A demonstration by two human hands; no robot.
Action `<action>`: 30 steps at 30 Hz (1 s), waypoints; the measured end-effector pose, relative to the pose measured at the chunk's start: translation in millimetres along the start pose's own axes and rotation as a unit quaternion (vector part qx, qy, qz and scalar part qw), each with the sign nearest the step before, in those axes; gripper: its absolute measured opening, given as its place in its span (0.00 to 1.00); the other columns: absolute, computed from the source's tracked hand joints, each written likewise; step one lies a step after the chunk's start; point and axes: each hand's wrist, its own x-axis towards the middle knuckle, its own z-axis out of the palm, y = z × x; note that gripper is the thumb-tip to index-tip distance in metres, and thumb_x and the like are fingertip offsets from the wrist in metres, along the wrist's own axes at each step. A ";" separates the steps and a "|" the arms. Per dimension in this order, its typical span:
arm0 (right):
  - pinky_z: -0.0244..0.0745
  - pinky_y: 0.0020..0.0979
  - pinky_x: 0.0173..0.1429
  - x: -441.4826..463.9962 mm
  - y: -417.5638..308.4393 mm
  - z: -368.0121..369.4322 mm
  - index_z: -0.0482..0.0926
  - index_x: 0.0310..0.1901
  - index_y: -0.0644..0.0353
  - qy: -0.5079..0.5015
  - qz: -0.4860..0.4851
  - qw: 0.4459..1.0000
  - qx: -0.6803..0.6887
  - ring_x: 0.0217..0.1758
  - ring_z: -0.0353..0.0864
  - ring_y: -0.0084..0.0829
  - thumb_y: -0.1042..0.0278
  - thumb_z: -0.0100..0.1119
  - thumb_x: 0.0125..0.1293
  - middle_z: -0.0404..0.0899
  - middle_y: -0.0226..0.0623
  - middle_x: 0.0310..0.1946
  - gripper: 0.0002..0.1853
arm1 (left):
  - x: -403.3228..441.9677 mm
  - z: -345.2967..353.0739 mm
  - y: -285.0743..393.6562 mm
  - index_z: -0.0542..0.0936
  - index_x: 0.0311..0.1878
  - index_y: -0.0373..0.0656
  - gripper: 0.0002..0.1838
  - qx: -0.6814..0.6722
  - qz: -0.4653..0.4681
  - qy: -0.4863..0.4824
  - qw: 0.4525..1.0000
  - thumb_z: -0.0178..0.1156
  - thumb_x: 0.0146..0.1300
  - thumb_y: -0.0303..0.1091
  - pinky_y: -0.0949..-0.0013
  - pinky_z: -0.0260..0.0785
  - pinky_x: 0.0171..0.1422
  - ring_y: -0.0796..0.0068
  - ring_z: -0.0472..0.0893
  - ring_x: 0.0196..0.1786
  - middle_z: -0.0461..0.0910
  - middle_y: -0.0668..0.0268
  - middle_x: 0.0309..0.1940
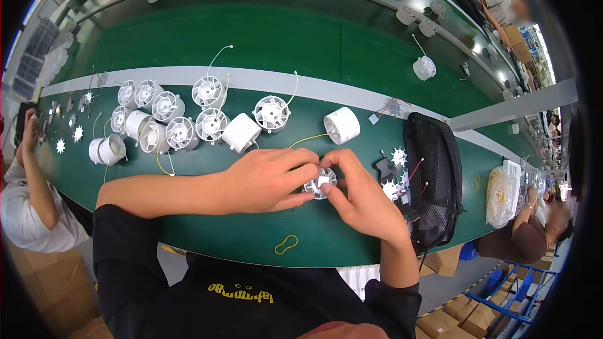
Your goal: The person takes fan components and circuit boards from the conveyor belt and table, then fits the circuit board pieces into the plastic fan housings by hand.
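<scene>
Close in front of me, both hands meet at a small white round fan housing (312, 189) with spokes and a pale square piece at its middle. My left hand (270, 179) comes in from the left, its fingers curled against the housing's left side. Thumb and forefinger of my right hand (361, 201) press on the housing from the right, the thumb by the square piece. Just beyond my hands lies a white cylindrical fan housing (342, 125) on its side with a yellow wire. Another spoked fan housing (272, 113) stands at the back, its wire sticking up.
Several white fan housings crowd the green table (226, 232) at the left. A black mesh bag (433, 182) lies at the right, beside white fan impellers (391, 189). A yellow band (286, 244) lies near the front edge. Co-workers sit at both sides.
</scene>
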 end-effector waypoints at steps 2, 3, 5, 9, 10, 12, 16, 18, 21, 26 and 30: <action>0.84 0.39 0.57 -0.7 -3.1 -0.3 0.68 0.59 0.62 -0.003 0.008 1.000 0.014 0.59 0.80 0.43 0.78 0.59 0.72 0.74 0.46 0.58 0.17 | -0.4 0.1 -1.8 0.77 0.49 0.43 0.19 -0.015 -0.007 -0.006 1.000 0.73 0.62 0.39 0.62 0.80 0.42 0.63 0.85 0.44 0.78 0.64 0.53; 0.84 0.39 0.57 -0.7 -3.3 -1.2 0.68 0.59 0.62 -0.003 0.009 1.000 0.014 0.59 0.80 0.43 0.78 0.59 0.72 0.74 0.46 0.58 0.17 | -0.9 0.8 -2.9 0.77 0.49 0.44 0.19 -0.031 -0.015 -0.014 0.999 0.74 0.61 0.39 0.64 0.80 0.42 0.63 0.85 0.45 0.79 0.64 0.55; 0.86 0.39 0.57 -1.3 -2.5 -3.4 0.69 0.56 0.63 -0.014 0.014 1.000 0.011 0.60 0.81 0.44 0.79 0.60 0.71 0.75 0.47 0.59 0.15 | -3.0 2.7 -3.0 0.78 0.49 0.44 0.19 -0.051 -0.025 -0.023 0.998 0.74 0.60 0.39 0.65 0.81 0.43 0.63 0.86 0.45 0.80 0.64 0.57; 0.87 0.40 0.58 -0.2 -2.8 -9.2 0.70 0.52 0.63 -0.034 0.013 0.999 0.013 0.62 0.82 0.45 0.80 0.62 0.70 0.75 0.48 0.61 0.14 | -3.6 0.5 -0.9 0.78 0.50 0.44 0.19 -0.027 -0.025 -0.018 0.999 0.74 0.61 0.38 0.65 0.82 0.41 0.64 0.86 0.45 0.81 0.65 0.58; 0.88 0.40 0.58 0.2 -2.3 -10.5 0.70 0.51 0.63 -0.043 0.010 0.999 0.015 0.63 0.82 0.45 0.80 0.62 0.69 0.75 0.49 0.62 0.13 | -3.5 -1.6 -0.6 0.78 0.50 0.44 0.19 -0.026 -0.025 -0.027 0.999 0.74 0.60 0.37 0.66 0.82 0.41 0.64 0.87 0.45 0.81 0.65 0.59; 0.88 0.40 0.58 1.0 0.0 -13.6 0.71 0.51 0.63 -0.052 0.004 0.998 0.022 0.63 0.82 0.46 0.81 0.63 0.68 0.75 0.49 0.62 0.13 | -2.9 -3.5 -0.5 0.77 0.50 0.43 0.19 -0.027 -0.026 -0.045 0.998 0.74 0.60 0.36 0.66 0.82 0.41 0.64 0.87 0.45 0.81 0.65 0.60; 0.88 0.41 0.58 -0.3 2.4 -18.1 0.71 0.50 0.63 -0.075 -0.016 0.996 0.036 0.62 0.83 0.48 0.81 0.64 0.66 0.75 0.49 0.63 0.15 | -3.5 0.1 1.3 0.77 0.49 0.43 0.19 -0.046 -0.036 -0.024 0.998 0.74 0.57 0.33 0.67 0.82 0.41 0.65 0.87 0.45 0.82 0.64 0.58; 0.88 0.40 0.57 -0.9 2.0 -19.0 0.71 0.50 0.63 -0.087 -0.027 0.995 0.033 0.60 0.84 0.50 0.82 0.66 0.65 0.75 0.50 0.64 0.16 | -4.7 3.6 3.3 0.77 0.49 0.43 0.20 -0.044 -0.039 -0.012 0.998 0.74 0.56 0.32 0.67 0.82 0.41 0.65 0.87 0.44 0.82 0.64 0.57; 0.88 0.39 0.56 0.8 3.7 -17.4 0.71 0.50 0.63 -0.076 -0.034 0.996 0.037 0.57 0.85 0.51 0.81 0.67 0.63 0.76 0.50 0.63 0.17 | -6.2 8.2 3.9 0.77 0.48 0.43 0.21 -0.041 -0.046 0.010 0.998 0.74 0.54 0.31 0.67 0.82 0.41 0.66 0.87 0.44 0.83 0.65 0.56; 0.88 0.37 0.53 -0.6 1.5 -12.4 0.71 0.50 0.63 -0.057 -0.029 0.997 -0.037 0.51 0.86 0.52 0.79 0.68 0.60 0.79 0.49 0.61 0.19 | -5.2 8.9 3.7 0.77 0.47 0.43 0.21 -0.052 -0.055 0.022 0.997 0.75 0.51 0.30 0.67 0.82 0.41 0.65 0.87 0.45 0.84 0.65 0.53; 0.87 0.39 0.46 -1.0 1.9 -8.6 0.70 0.52 0.63 -0.048 -0.019 0.997 -0.049 0.45 0.88 0.51 0.77 0.67 0.60 0.82 0.47 0.57 0.21 | -6.3 8.4 6.3 0.78 0.46 0.43 0.21 -0.029 -0.052 0.026 0.998 0.75 0.49 0.30 0.68 0.82 0.41 0.66 0.87 0.45 0.84 0.66 0.53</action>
